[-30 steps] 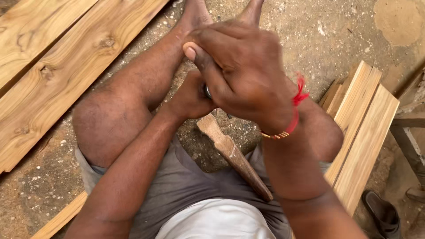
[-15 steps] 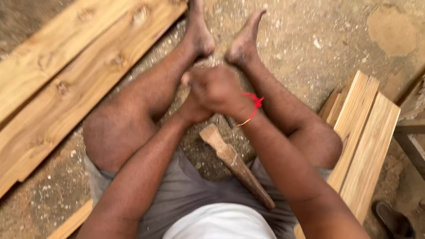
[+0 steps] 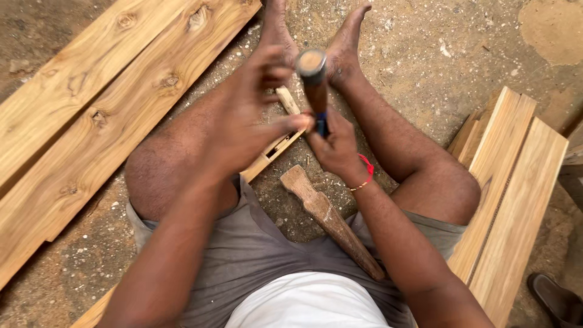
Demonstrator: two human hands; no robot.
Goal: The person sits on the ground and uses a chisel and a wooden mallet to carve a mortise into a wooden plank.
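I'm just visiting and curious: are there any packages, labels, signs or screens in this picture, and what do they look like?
None in view. There is only bare wood and sandy ground: the right hand holds a wooden-handled tool upright, the left hand is beside it, light planks lie on the left, and a stack of boards lies on the right.
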